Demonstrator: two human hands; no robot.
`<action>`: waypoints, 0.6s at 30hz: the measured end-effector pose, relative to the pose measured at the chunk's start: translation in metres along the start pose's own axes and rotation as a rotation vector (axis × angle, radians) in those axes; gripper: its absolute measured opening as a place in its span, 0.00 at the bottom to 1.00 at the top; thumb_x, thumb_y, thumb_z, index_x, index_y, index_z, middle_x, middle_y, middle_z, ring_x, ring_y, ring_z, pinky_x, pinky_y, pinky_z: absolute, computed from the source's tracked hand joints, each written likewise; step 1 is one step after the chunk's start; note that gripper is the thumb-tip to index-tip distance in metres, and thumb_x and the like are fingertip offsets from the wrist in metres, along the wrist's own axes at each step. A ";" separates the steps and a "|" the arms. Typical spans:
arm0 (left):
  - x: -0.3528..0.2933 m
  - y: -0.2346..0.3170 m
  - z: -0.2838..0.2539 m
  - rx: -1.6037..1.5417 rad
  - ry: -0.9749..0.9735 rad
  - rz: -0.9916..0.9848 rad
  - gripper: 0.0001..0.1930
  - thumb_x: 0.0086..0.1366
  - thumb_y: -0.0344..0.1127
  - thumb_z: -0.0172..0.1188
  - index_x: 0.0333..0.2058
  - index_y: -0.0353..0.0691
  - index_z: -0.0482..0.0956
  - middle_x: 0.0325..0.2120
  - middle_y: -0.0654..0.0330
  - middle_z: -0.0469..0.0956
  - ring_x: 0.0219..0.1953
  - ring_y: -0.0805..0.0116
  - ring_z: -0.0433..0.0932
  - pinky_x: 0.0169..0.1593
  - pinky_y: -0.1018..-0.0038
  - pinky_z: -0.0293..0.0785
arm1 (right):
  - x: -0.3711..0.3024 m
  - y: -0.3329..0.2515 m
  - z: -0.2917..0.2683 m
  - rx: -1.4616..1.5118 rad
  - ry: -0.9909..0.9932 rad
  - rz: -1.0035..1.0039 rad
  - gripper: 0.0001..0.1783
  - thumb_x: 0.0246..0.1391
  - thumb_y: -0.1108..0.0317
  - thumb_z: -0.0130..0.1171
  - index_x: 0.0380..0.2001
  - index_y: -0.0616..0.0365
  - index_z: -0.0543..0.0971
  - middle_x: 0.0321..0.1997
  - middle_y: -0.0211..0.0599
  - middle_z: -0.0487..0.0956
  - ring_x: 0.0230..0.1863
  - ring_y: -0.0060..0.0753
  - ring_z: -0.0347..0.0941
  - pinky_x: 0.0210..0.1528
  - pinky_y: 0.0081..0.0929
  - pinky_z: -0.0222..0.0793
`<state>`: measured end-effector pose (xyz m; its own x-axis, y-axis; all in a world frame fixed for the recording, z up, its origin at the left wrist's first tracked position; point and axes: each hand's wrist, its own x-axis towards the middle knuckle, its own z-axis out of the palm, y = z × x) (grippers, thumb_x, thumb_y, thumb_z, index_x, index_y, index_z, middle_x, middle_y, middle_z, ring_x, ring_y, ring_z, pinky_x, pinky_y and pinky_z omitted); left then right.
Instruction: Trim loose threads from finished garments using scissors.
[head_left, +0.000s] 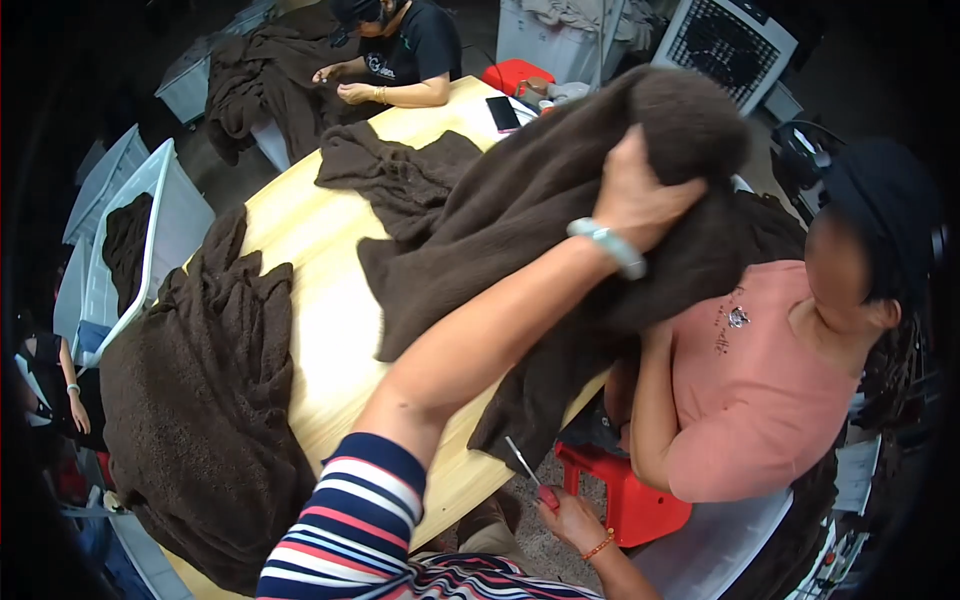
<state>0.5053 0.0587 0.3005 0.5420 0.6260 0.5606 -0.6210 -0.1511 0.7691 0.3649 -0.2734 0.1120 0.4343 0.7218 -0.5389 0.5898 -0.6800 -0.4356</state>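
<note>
My left hand [650,195] clutches bulky dark-brown plush cloth [520,210] above the pale yellow wooden surface [330,300], while my right hand [578,522] grips a slender red-handled metal tool [546,495], whose exposed tip could snag the cloth should its drooping folds swing.

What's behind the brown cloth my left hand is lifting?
Beyond the lifted cloth in your left hand, a dark phone and more brown cloth lie on the table. Anything directly behind its folds is covered.
</note>
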 end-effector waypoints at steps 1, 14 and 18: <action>0.011 -0.010 0.017 -0.051 -0.027 -0.004 0.32 0.47 0.29 0.70 0.52 0.29 0.69 0.47 0.45 0.78 0.50 0.56 0.77 0.57 0.67 0.71 | 0.006 -0.002 0.000 0.019 0.020 -0.061 0.22 0.58 0.48 0.53 0.42 0.56 0.77 0.31 0.56 0.81 0.34 0.62 0.78 0.37 0.53 0.74; 0.023 -0.166 -0.210 0.881 0.545 0.034 0.09 0.61 0.35 0.58 0.35 0.36 0.82 0.31 0.50 0.82 0.35 0.54 0.82 0.41 0.66 0.76 | 0.080 -0.011 -0.001 -0.110 -0.078 -0.173 0.26 0.56 0.43 0.57 0.31 0.59 0.81 0.23 0.53 0.80 0.27 0.56 0.79 0.32 0.50 0.75; -0.020 -0.215 -0.317 1.273 0.350 -0.688 0.42 0.52 0.49 0.69 0.64 0.50 0.62 0.62 0.45 0.64 0.64 0.45 0.62 0.65 0.58 0.62 | 0.078 -0.007 -0.001 -0.079 -0.114 -0.157 0.28 0.55 0.41 0.57 0.26 0.59 0.82 0.23 0.53 0.80 0.27 0.57 0.80 0.31 0.49 0.75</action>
<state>0.4483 0.3209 0.0264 0.2414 0.9701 0.0267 0.6935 -0.1917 0.6945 0.3956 -0.2123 0.0737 0.2562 0.7957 -0.5489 0.6977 -0.5452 -0.4647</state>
